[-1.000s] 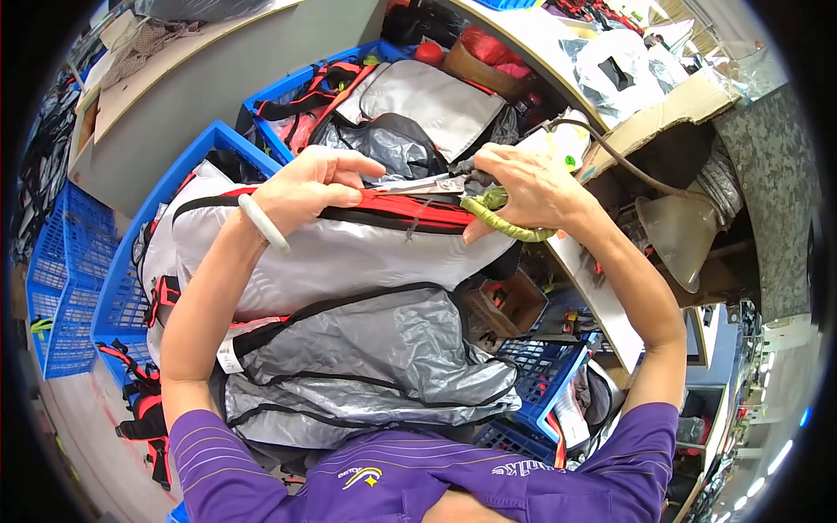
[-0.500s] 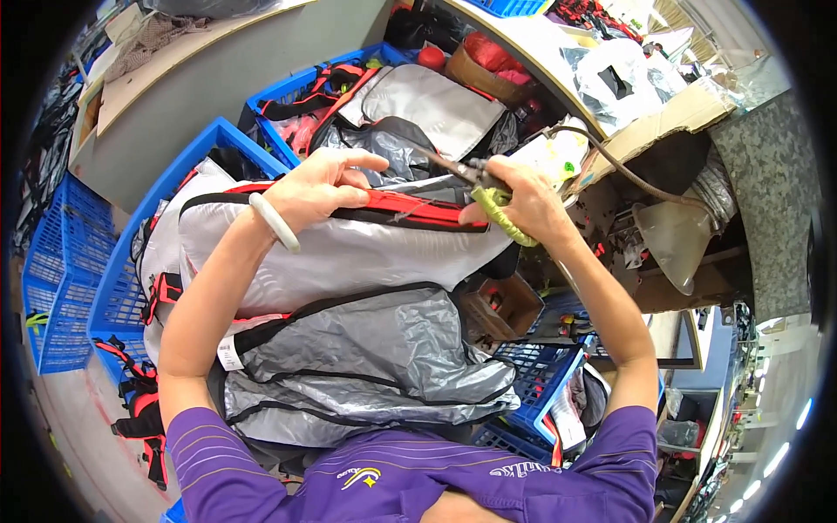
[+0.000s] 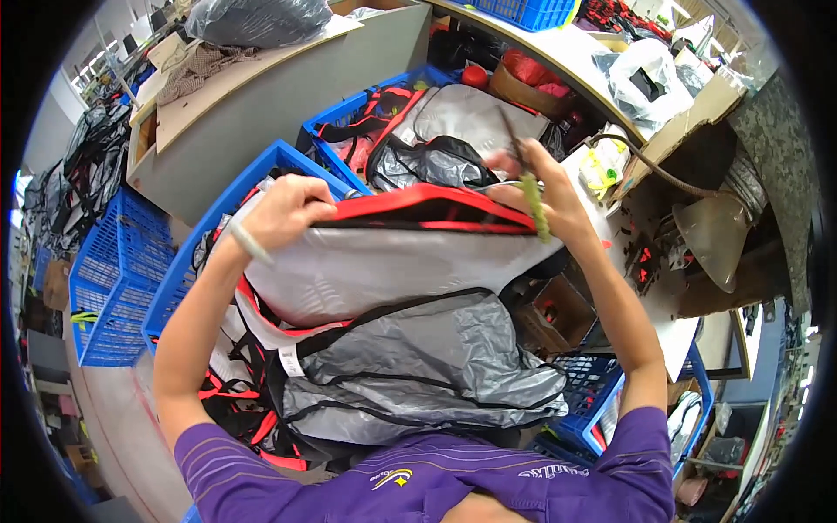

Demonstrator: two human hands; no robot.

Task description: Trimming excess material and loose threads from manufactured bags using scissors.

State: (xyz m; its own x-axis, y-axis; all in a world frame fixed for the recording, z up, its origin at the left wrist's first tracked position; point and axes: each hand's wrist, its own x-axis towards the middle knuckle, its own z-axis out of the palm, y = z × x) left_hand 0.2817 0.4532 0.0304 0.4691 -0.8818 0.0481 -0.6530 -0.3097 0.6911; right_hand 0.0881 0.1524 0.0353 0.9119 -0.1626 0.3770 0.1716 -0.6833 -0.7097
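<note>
A silver-grey fabric bag (image 3: pixel 384 270) with red and black edging lies across in front of me. My left hand (image 3: pixel 283 212) is closed on the left part of its red edge (image 3: pixel 392 205), which is pulled up and gapes in the middle. My right hand (image 3: pixel 549 187) grips scissors (image 3: pixel 534 196) with yellow-green wrapping on the handle, their dark blades pointing up and blurred. Its fingers are at the right end of the same red edge; whether they also pinch it I cannot tell. Nearer to me spreads a crinkled silver panel (image 3: pixel 427 349) with black piping and a white label (image 3: pixel 290 361).
Blue crates hold more bags: one crate (image 3: pixel 179 270) on the left, another (image 3: pixel 327 139) behind. An empty-looking blue crate (image 3: pixel 109 279) stands farther left. A cardboard box (image 3: pixel 558 314) and a blue basket (image 3: pixel 593 401) are at the right, below a machine table with a hose (image 3: pixel 649 157).
The red edge is lifted and spread into an open gap. My right hand has turned the scissors from pointing left to pointing up. The view has shifted.
</note>
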